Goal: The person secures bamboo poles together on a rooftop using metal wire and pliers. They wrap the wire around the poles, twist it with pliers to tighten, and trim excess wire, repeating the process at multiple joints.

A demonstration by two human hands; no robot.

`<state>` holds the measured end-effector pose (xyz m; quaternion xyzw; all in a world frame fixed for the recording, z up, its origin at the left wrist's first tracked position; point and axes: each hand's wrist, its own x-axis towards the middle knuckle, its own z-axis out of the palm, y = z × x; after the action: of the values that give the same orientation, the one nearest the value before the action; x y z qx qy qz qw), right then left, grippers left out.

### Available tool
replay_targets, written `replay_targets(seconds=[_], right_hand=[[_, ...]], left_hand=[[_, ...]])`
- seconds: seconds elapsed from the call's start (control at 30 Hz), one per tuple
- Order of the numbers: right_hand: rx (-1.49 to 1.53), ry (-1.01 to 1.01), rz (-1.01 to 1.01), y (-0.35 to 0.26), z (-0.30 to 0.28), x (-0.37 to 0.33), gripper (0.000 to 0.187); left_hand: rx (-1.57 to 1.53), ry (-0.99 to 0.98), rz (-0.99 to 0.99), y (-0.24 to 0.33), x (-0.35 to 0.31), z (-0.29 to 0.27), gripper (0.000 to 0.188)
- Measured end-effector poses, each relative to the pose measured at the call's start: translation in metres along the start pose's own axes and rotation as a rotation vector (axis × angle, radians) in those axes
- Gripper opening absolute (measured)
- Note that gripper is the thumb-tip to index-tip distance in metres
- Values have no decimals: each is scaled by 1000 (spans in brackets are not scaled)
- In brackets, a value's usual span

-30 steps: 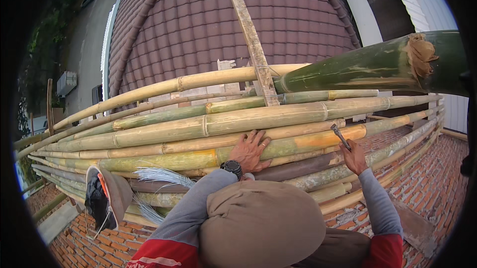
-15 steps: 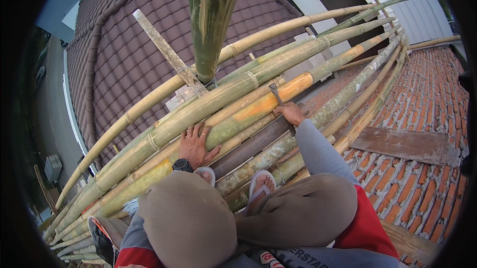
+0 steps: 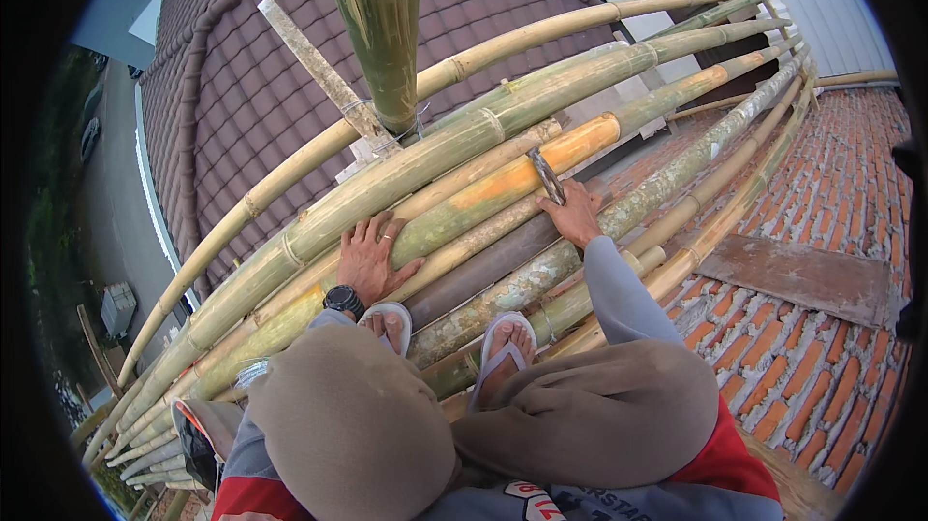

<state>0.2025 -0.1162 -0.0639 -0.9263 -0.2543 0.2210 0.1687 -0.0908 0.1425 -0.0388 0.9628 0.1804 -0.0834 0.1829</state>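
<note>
My left hand [image 3: 366, 260], with a ring and a black wristwatch [image 3: 343, 301], lies open on the greenish-yellow bamboo pole [image 3: 435, 234], fingers spread. My right hand [image 3: 577, 213] is closed around a dark metal hand tool [image 3: 545, 175]. The tool's upper end leans toward an orange-tinted stretch of the same pole; the frames do not show whether they touch. My fingers hide its middle, and its exact kind is unclear. A thick upright green bamboo post [image 3: 379, 47] stands beyond my hands, wired near a pale wooden strip [image 3: 324, 67].
My sandalled feet [image 3: 505, 352] rest on the bamboo platform. A curved bamboo rail [image 3: 541, 30] runs along its far side. Brown roof tiles [image 3: 280, 105] lie beyond, with a drop to the ground at left. A brick wall [image 3: 822, 192] and a brown board [image 3: 802, 277] are at right.
The view has shifted slightly. My right hand has turned the tool, whose upper end now tilts differently and shows more of its side. My left hand stays on the pole.
</note>
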Motion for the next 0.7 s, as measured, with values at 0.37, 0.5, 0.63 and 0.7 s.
replay_targets(seconds=[0.37,0.5,0.63,0.7], right_hand=[[-87,-113,-24,31,-49,32,52],[-182,-90,-48,40,-44,16,52],[-173,-98,-75,34,-46,27,52],[-237,-175,9,29,-51,33,51]], left_hand=[[40,-15,-3,5,3,3,74],[-32,4,3,7,0,3,74],[5,-45,-5,6,1,3,75],[4,-54,9,5,2,4,75]])
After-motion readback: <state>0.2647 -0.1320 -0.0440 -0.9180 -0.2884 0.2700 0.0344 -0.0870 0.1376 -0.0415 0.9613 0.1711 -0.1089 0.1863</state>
